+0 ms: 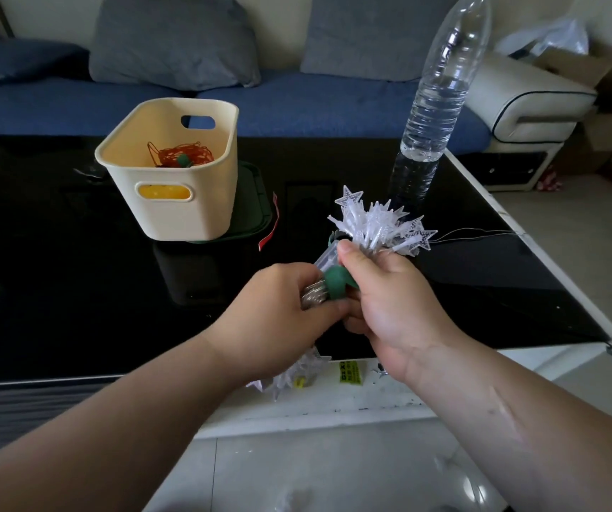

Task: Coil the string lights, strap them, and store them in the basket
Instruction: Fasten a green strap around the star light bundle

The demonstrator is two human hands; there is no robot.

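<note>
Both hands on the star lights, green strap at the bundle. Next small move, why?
Likely cinch the strap: left hand and right hand both grip the lights, the strap bulges between them, and a thin wire trails right over the table, so the bundle seems not ready for the basket.

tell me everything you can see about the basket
The basket is a cream tub that looks like smooth plastic, rounded-rectangular, with walls that taper toward the base and a rolled rim. Each short end has an oval handle slot. It stands upright and open-topped on the glossy black table, at least partly on a dark green tray that shows at its right. Inside lies a coil of orange-red wire with a green strap.
</note>
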